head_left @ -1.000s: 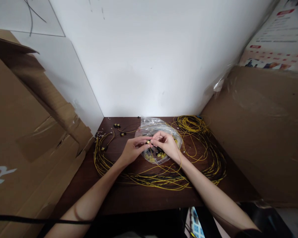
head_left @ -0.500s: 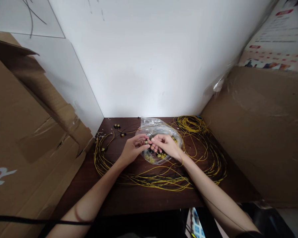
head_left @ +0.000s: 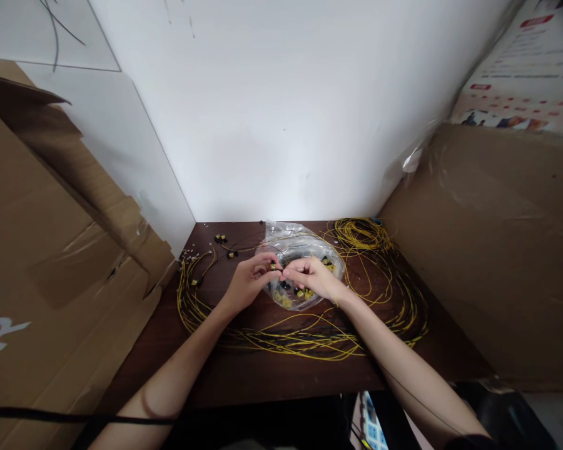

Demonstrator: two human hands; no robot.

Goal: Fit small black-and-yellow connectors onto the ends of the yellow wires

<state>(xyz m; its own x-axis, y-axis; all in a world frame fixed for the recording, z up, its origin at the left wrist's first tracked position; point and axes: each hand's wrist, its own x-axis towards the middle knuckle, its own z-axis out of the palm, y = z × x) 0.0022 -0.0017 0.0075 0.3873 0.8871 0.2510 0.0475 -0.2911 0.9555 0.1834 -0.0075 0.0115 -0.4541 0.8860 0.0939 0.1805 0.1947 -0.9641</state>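
My left hand pinches a small yellow-and-black connector between thumb and fingers. Close against it, my right hand is closed in a pinch at a thin wire by the connector; the fingertips of both hands nearly meet. Beneath them lies a clear plastic bag with several yellow-and-black connectors in it. Yellow and black wires curve in a long bundle across the table in front of the bag and under my forearms.
Another coil of yellow wire lies at the back right of the brown table. A few loose connectors and small white bits are at the left. Cardboard boxes stand on both sides, a white wall behind.
My hands have drawn closer together, the right fingertips now nearer to the connector in my left hand. The bag and wire bundles lie as before.
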